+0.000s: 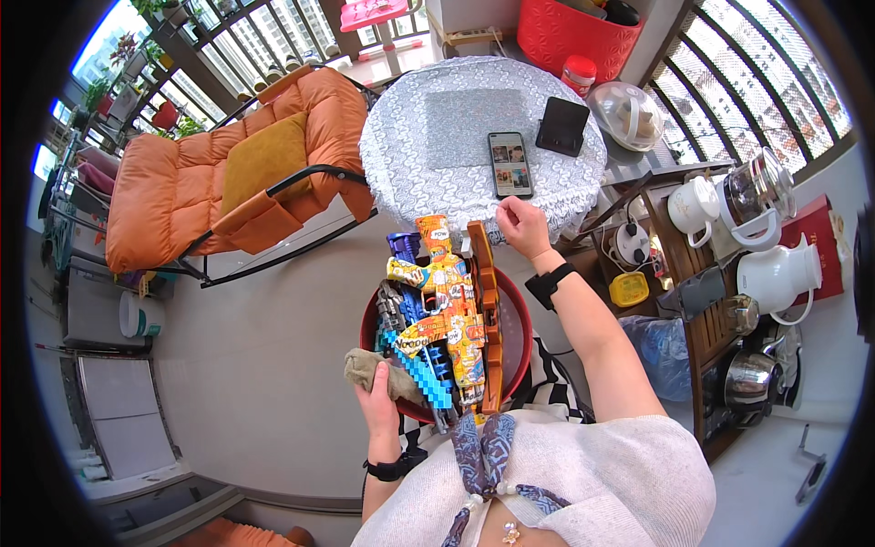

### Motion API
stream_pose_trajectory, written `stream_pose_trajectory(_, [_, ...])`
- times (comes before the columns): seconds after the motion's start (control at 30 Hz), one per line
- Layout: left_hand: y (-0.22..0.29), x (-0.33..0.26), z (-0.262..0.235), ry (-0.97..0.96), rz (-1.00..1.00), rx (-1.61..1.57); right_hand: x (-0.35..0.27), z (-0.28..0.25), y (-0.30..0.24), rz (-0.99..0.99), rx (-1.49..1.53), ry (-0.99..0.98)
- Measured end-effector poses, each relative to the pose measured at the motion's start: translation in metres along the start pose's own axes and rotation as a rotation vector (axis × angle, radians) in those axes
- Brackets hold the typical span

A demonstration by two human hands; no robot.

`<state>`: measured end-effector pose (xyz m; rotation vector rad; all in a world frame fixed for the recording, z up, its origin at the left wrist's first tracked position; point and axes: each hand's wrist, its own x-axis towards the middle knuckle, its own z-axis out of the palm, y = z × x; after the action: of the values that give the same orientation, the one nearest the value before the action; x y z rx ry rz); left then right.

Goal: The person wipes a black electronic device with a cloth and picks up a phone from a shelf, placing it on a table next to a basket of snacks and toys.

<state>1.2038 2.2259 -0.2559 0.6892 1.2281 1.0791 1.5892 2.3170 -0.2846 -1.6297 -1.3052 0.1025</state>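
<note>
My left hand (379,408) grips a bunched olive-grey cloth (363,366) at the left rim of a red basin (521,372). Several toy weapons are piled in the basin, which sits at my lap. On top lies a yellow comic-patterned toy gun (453,314), with an orange-brown toy piece (488,319) along its right. To its left are a blue pixel-patterned toy (424,378) and a purple toy part (404,246). My right hand (523,228) hovers by the table's near edge, fingers curled in, just below a lit phone (509,164). Nothing shows in that hand.
A round table with white lace cloth (392,137) stands ahead, bearing a black stand (562,126) and a red-lidded jar (579,73). An orange padded chair (173,191) is at left. On the right, a wooden shelf (706,333) holds white kettles (775,278).
</note>
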Motion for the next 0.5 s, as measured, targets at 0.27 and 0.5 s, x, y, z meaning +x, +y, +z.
stream_pose_trajectory(0.27, [-0.0003,0.0000,0.0002,-0.003,0.010,0.006,0.0003,0.0002,0.0004,-0.021,-0.025,0.008])
stream_pose_trajectory(0.5, [-0.0056,0.0028,-0.0032,-0.001,0.052,0.034,0.0002,0.0015,0.0001,-0.022,-0.006,0.004])
